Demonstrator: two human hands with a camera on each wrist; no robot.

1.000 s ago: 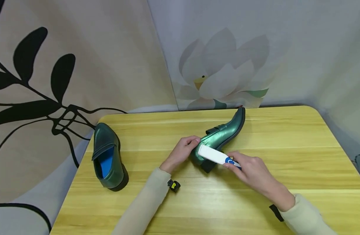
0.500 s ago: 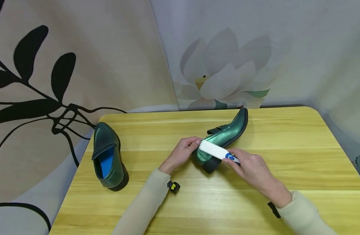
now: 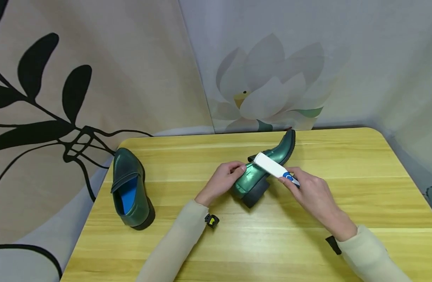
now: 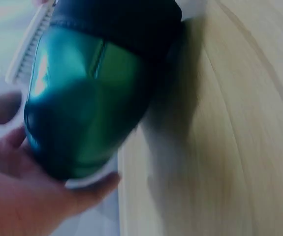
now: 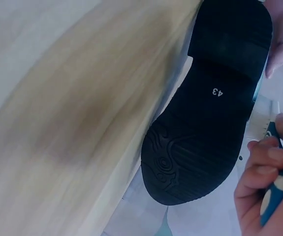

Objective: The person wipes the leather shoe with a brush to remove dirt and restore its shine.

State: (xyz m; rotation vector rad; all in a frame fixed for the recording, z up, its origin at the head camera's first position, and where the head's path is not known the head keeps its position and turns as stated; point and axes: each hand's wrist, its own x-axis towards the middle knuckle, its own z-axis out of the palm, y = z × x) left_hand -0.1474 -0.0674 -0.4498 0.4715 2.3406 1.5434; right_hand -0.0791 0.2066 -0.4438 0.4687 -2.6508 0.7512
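A metallic green loafer (image 3: pixel 251 178) is tipped onto its side mid-table, its toe pointing to the far edge. My left hand (image 3: pixel 221 180) grips it by the opening near the heel; in the left wrist view, thumb and fingers wrap the back of the shoe (image 4: pixel 77 113). My right hand (image 3: pixel 312 196) holds a white brush (image 3: pixel 270 164) with a blue-marked handle, its head lying over the upper side near the strap. Bristles (image 4: pixel 30 46) show past the shoe in the left wrist view. The right wrist view shows the black sole (image 5: pixel 205 118), marked 43.
A matching green loafer (image 3: pixel 129 192) with a blue insole stands upright at the table's left edge. The wooden table (image 3: pixel 272 250) ends close beyond the held shoe's toe, with a printed cloth backdrop (image 3: pixel 131 78) behind it.
The brush in my right hand has moved from the heel area up and right along the shoe, toward the strap. My left hand keeps its hold, and the shoe has tilted slightly.
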